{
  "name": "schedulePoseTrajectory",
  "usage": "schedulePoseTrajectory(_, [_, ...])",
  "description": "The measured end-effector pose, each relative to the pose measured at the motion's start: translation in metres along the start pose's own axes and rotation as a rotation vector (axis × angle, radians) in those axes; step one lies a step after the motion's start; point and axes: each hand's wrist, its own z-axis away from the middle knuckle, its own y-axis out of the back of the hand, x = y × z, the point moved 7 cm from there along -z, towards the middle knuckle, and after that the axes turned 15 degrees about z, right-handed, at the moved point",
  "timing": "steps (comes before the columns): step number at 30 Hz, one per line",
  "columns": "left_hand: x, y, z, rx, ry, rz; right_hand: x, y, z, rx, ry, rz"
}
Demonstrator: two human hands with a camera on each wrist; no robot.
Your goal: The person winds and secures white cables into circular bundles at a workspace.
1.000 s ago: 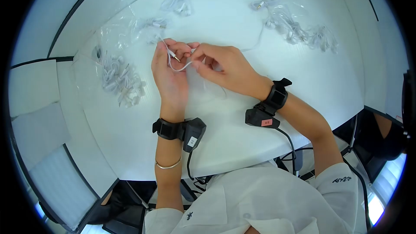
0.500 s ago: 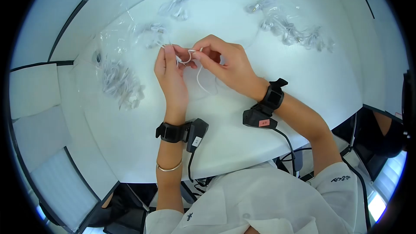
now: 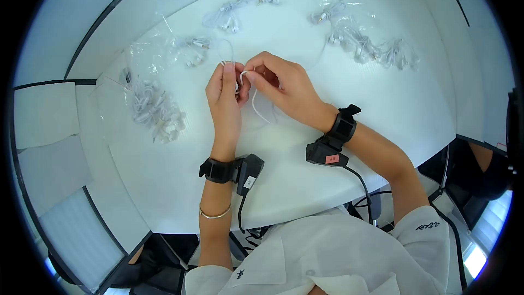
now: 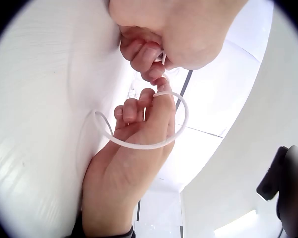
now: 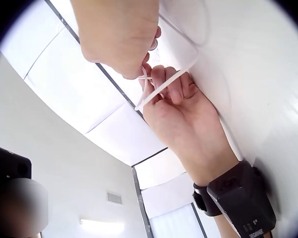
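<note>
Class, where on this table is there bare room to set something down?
The white table is bare between the left wrist camera and right wrist camera, and between the right forearm and the far-right earphones. Crowded: the left side, with bundled earphones, and the far middle, with more earphones.

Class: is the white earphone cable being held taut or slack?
Slack: in the left wrist view, the white earphone cable curves broadly before the right hand.

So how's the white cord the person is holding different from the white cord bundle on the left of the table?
The held cord is up in the fingers, while the cord bundle lies on the table. The held cord hangs partly in a loose, open curve; the cord bundle is bunched into many loops. Both are white.
</note>
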Motion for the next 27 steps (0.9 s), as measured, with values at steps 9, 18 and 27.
schedulePoseTrajectory(9, [0.001,-0.007,0.005,-0.076,-0.061,-0.156,0.006,0.005,0.001,0.021,-0.03,0.058])
schedulePoseTrajectory(18, [-0.002,-0.012,0.008,-0.113,-0.012,-0.13,0.015,0.014,-0.003,0.089,-0.183,-0.348])
schedulePoseTrajectory(27, [0.002,-0.002,0.004,-0.001,-0.038,-0.079,0.001,0.025,0.0,0.156,0.038,-0.238])
